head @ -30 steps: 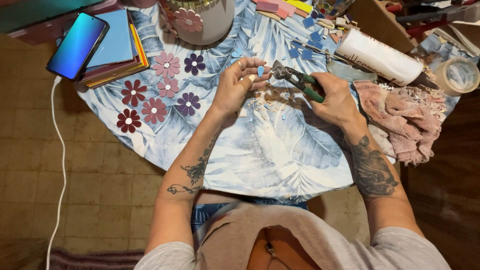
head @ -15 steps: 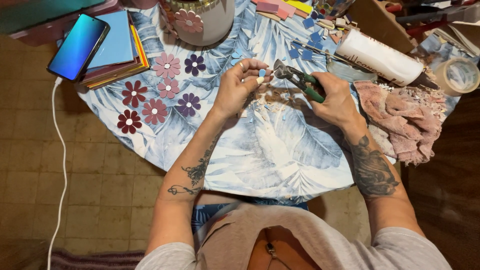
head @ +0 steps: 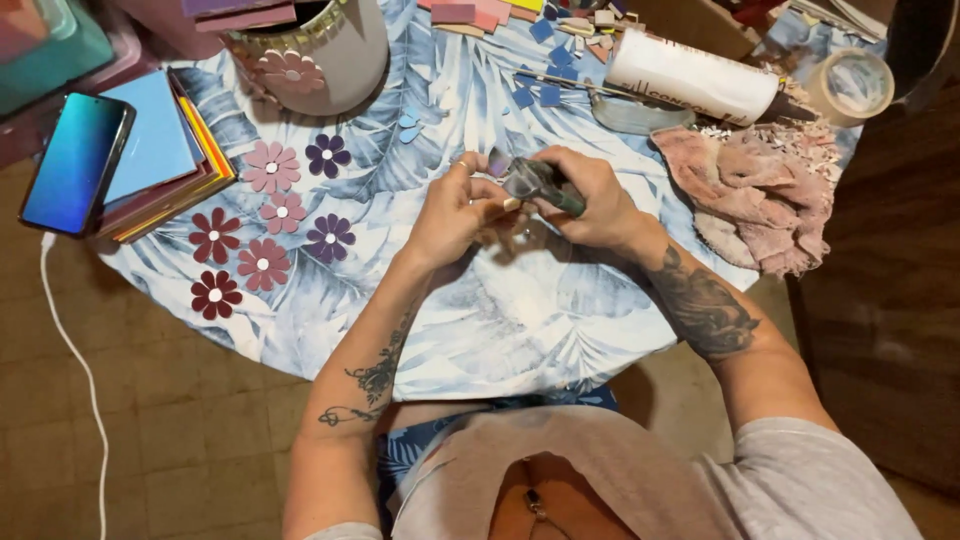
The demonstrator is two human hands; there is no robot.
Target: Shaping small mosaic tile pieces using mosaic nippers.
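A person seated at a round worktop (head: 480, 340) covered in a blue-and-white leaf-print cloth works with both hands close together over its middle. The right hand (head: 590, 195) is closed around the green handles of a pair of pliers (head: 540, 183), whose metal head points toward the left hand. The left hand (head: 450, 210) pinches a small piece (head: 498, 162) between thumb and fingertips, right at the tip of the tool; the piece is too blurred to tell what it is.

Beyond the left hand stands a grey pot (head: 320, 60) trimmed with a pink flower; what it holds cannot be made out. To the outer side of the left hand lie paper flowers (head: 270, 235) in pink, purple and dark red, spread flat on the cloth. Further out, a stack of coloured sheets (head: 165, 165) sits at the worktop's edge, with a phone (head: 75, 160) resting on it and a white cable (head: 75, 360) hanging to the tiled floor.

Beyond the right hand lie a white roll (head: 690, 80) on its side and a shallow clear dish (head: 640, 115) just in front of it; its contents are not visible. Small blue and pink squares (head: 540, 90) are scattered near both. To the outer side of the right hand sits a crumpled pink cloth (head: 760, 200), and past it a roll of tape (head: 850, 85) lies flat near the edge.
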